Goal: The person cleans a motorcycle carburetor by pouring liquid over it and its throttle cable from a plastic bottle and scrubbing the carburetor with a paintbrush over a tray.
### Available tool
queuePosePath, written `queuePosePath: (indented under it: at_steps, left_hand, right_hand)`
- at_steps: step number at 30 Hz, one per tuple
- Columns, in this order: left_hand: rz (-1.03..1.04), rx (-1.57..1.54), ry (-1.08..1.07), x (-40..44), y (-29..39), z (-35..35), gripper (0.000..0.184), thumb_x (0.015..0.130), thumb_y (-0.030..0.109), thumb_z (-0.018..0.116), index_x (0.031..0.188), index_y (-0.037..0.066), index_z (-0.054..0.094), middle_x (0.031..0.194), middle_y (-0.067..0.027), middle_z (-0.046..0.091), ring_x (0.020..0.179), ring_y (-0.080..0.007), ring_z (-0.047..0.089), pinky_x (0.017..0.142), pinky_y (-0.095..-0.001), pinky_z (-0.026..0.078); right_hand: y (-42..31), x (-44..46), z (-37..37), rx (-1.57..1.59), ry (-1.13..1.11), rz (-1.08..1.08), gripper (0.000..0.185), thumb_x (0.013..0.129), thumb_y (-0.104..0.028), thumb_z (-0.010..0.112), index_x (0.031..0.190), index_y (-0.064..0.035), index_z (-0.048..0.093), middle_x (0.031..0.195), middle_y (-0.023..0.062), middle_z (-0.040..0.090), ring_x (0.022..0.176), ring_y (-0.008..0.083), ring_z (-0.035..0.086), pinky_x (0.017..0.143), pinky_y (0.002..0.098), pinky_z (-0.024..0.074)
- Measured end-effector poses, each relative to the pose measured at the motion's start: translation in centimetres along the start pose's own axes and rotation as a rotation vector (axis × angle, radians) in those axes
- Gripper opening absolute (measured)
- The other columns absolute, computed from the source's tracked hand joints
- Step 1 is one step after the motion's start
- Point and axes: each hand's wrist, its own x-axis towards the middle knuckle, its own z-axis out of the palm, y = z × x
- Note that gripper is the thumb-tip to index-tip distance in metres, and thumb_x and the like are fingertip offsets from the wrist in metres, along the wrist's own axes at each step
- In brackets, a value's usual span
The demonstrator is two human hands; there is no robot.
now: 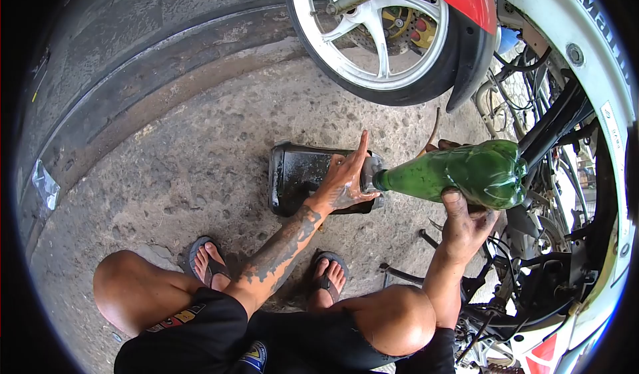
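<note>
My right hand (459, 224) is wrapped round a green plastic bottle (452, 171), tilted on its side with its neck toward my left hand. Thumb and fingers grip the bottle's body from either side. My left hand (343, 178), dark-smeared like the forearm, is over a black tray (286, 181) with dark residue inside. Its index finger points outward, and a grey cylindrical part (369, 173) sits between thumb and fingers at the bottle's mouth. What that part is I cannot make out. Part of the tray is hidden by the hand.
A motorcycle wheel (379, 34) with white spokes stands ahead. On the right is the motorcycle's white body panel (602, 48), with exposed frame and cables (532, 241). A clear plastic wrapper (45, 186) lies at left on the rough concrete floor (180, 168). My sandalled feet flank the forearm.
</note>
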Motion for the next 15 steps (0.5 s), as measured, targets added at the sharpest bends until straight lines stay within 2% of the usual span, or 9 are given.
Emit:
queuePosePath:
  at_steps: [3,6,9,12,13,15]
  left_hand:
    - [0.061,-0.007,0.054,0.3,-0.1,0.1,0.135,0.055,0.057,0.079,0.146,0.006,-0.007,0.146,-0.0193,0.028,0.113,-0.0291,0.052,0.088,-0.0465,0.036]
    - [0.084,-0.049,0.076,0.6,0.0,-0.3,0.135,0.054,0.051,0.081,0.146,0.007,-0.007,0.144,-0.0226,0.030,0.110,-0.0320,0.053,0.086,-0.0445,0.042]
    - [-0.027,-0.015,-0.016,0.7,-0.1,-0.7,0.136,0.053,0.045,0.083,0.146,0.008,-0.009,0.143,-0.0244,0.029,0.105,-0.0333,0.055,0.086,-0.0395,0.045]
    - [-0.033,-0.079,-0.057,0.6,-0.2,-0.9,0.138,0.051,0.041,0.085,0.145,0.010,-0.012,0.146,-0.0248,0.022,0.110,-0.0367,0.053,0.091,-0.0401,0.046]
    - [0.028,-0.116,-0.024,0.6,-0.4,-0.8,0.139,0.050,0.041,0.085,0.145,0.011,-0.013,0.147,-0.0249,0.020,0.115,-0.0376,0.050,0.095,-0.0400,0.045]
    - [0.090,-0.153,0.005,0.6,-0.3,-0.9,0.141,0.049,0.041,0.085,0.144,0.011,-0.014,0.147,-0.0250,0.018,0.119,-0.0385,0.047,0.098,-0.0398,0.043]
  right_hand:
    - [-0.7,-0.3,0.0,-0.097,-0.030,0.015,0.056,0.067,0.003,0.077,0.116,0.0071,0.051,0.107,0.0168,0.061,0.097,0.0249,0.061,0.089,0.0387,0.0483]
    - [-0.8,-0.6,-0.1,0.014,-0.035,0.061,0.060,0.066,0.001,0.079,0.118,0.0071,0.050,0.108,0.0165,0.061,0.098,0.0242,0.061,0.088,0.0378,0.0488]
    - [-0.6,-0.5,0.2,0.050,-0.067,0.075,0.060,0.066,0.002,0.078,0.118,0.0060,0.049,0.108,0.0166,0.061,0.098,0.0240,0.061,0.088,0.0373,0.0492]
    - [-0.5,-0.7,0.0,-0.041,-0.023,0.066,0.057,0.068,0.004,0.077,0.118,0.0044,0.049,0.108,0.0162,0.061,0.097,0.0240,0.061,0.087,0.0366,0.0494]
    - [-0.4,-0.7,0.0,-0.041,-0.021,0.065,0.057,0.068,0.004,0.077,0.118,0.0044,0.049,0.108,0.0162,0.061,0.097,0.0240,0.061,0.087,0.0366,0.0494]
    - [-0.2,-0.5,0.1,-0.103,-0.020,0.105,0.063,0.070,-0.007,0.077,0.124,0.0030,0.047,0.112,0.0160,0.059,0.101,0.0280,0.059,0.093,0.0414,0.0460]
